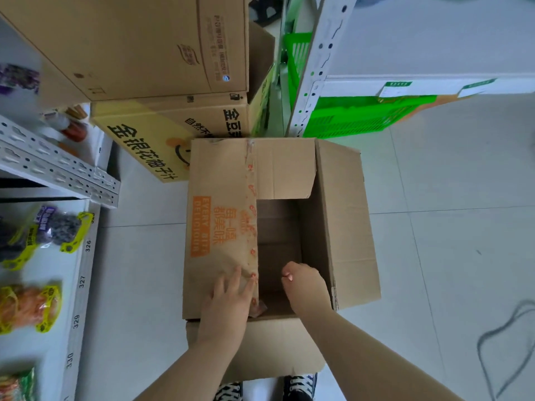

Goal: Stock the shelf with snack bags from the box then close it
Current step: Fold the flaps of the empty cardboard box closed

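Note:
A brown cardboard box (344, 227) stands on the floor right in front of me. Its left flap (220, 221), printed in orange, is folded flat over the opening. My left hand (228, 299) presses flat on that flap near its taped edge. My right hand (307, 285) reaches into the open right half, fingers curled; I cannot tell whether it holds anything. The inside of the box looks dark and bare. Snack bags lie on the white shelf (84, 285) at my left: a purple-and-yellow bag (55, 230) and an orange-and-yellow bag (31, 308).
Stacked cartons stand behind the box: a yellow printed one (150, 146) and a large brown one (130, 47). A white metal shelf post (315, 68) and a green plastic crate (356, 117) are at the back right. The floor is pale tile.

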